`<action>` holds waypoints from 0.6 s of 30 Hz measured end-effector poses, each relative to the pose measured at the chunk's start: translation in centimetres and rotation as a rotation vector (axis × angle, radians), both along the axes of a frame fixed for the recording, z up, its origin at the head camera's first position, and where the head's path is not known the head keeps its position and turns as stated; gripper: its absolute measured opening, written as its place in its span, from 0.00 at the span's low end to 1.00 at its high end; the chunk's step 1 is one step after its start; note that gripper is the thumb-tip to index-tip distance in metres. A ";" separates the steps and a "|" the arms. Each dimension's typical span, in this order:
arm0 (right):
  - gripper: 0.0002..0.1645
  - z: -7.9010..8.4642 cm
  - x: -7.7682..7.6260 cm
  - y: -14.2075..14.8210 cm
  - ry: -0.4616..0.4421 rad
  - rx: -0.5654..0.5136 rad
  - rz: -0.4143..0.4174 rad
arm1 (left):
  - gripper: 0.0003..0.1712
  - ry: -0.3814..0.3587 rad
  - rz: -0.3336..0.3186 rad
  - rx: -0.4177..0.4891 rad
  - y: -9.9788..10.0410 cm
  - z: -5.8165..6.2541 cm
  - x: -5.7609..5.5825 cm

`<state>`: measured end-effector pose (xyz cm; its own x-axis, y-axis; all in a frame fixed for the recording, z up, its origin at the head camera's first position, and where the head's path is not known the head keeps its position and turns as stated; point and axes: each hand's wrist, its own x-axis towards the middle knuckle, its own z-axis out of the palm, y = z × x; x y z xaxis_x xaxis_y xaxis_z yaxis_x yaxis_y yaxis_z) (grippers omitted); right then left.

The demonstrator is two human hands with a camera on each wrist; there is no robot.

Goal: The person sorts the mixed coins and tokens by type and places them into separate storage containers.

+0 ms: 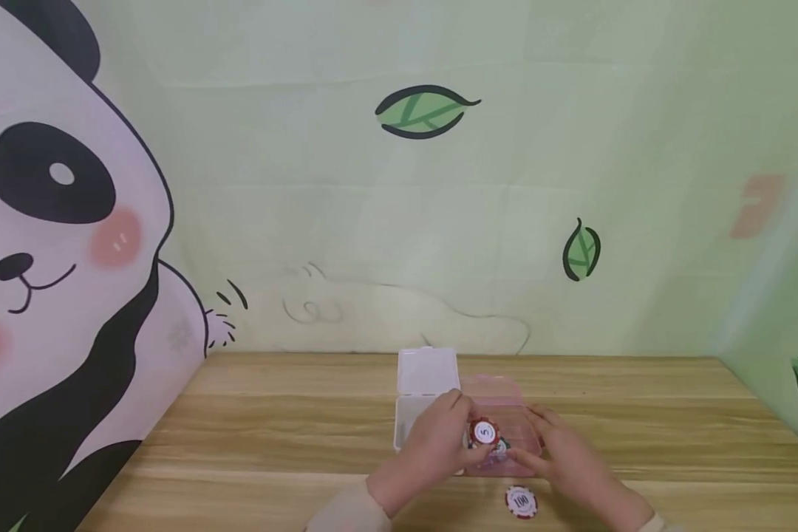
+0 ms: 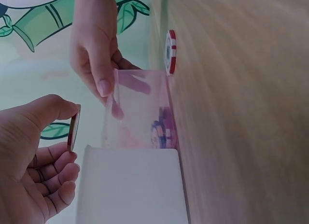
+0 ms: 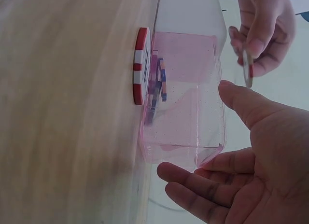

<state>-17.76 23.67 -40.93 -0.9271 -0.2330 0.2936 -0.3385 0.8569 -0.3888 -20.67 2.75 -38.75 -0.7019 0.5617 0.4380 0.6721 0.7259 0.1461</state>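
My left hand [image 1: 437, 432] pinches a red-edged poker chip [image 1: 484, 432] marked 5 between thumb and fingers, over the pink see-through box [image 2: 140, 89]. Seen edge-on, this chip stands above the box rim in both wrist views. Several other chips [image 3: 161, 79], one with a blue and orange edge, lie at the bottom of the box. At the box's right end, my right hand [image 1: 572, 451] holds it, thumb along the near rim and fingers round the far corner. A red-and-white chip [image 1: 522, 502] marked 100 lies flat on the table in front of the box.
Left of the pink box stands a white box [image 2: 130, 185], its lid [image 1: 428, 372] raised at the back. The pink lid [image 1: 495, 388] is also up behind its box. Both sit on a wooden table [image 1: 273, 428] backed by a green printed cloth [image 1: 306, 148].
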 end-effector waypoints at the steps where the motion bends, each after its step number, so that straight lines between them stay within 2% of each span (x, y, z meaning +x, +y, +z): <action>1: 0.44 0.0 0.0 0.0 0.002 0.001 -0.001 | 0.21 -0.002 0.000 -0.008 0.1 0.0 -0.1; 9: 0.43 0.0 0.0 0.0 0.007 0.003 -0.001 | 0.21 -0.041 0.000 -0.068 1.0 -0.2 -1.4; 18: 0.45 0.1 0.0 0.0 -0.050 -0.003 -0.016 | 0.19 0.004 -0.005 -0.147 2.0 -0.4 -2.4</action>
<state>-17.78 23.69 -40.80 -0.9442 -0.2177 0.2472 -0.3051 0.8609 -0.4072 -23.08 4.80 -39.15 -0.6974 0.6233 0.3536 0.6761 0.7359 0.0362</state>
